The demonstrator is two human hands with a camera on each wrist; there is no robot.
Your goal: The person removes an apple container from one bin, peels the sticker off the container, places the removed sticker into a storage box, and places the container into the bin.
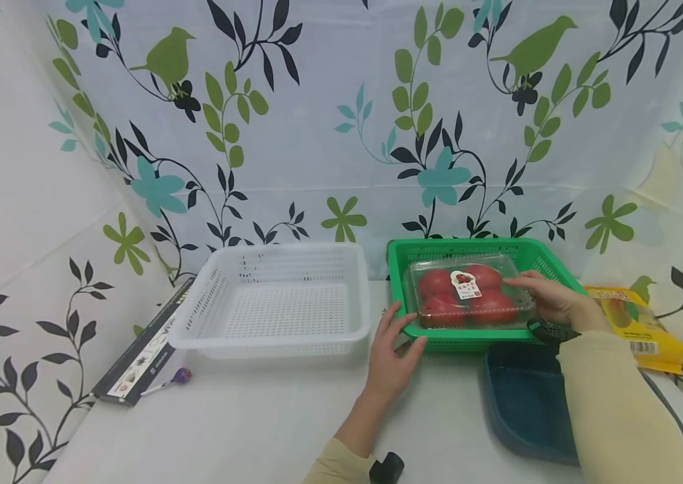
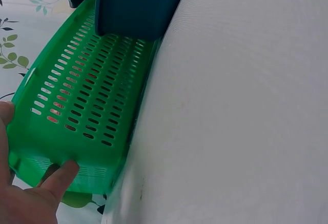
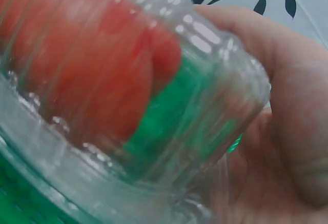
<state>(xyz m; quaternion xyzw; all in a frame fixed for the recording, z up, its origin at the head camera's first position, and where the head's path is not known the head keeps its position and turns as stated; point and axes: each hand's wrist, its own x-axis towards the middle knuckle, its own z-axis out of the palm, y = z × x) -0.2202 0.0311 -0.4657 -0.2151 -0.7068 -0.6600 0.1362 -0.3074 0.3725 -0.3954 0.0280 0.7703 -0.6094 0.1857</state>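
A clear plastic box of tomatoes (image 1: 438, 310) with a white label sits within the rim of the green slotted basket (image 1: 402, 282). My right hand (image 1: 550, 299) grips the box by its right end. Close up in the right wrist view, the thumb and palm lie around the end of the clear box (image 3: 205, 131), and red tomatoes (image 3: 97, 75) show through its ribbed wall. At the basket's front left corner, my left hand (image 1: 391, 356) touches the rim with its fingers spread. In the left wrist view, a fingertip (image 2: 69, 171) presses the wall of the green basket (image 2: 56, 137).
A white slotted basket (image 1: 281, 309) stands to the left. Beside it lie a long dark box (image 1: 142, 346) and a lollipop (image 1: 181, 376). A dark blue bin (image 1: 529, 403) is under the right forearm, and a yellow packet (image 1: 644, 329) lies at right. Patterned cloth (image 1: 317, 134) hangs behind.
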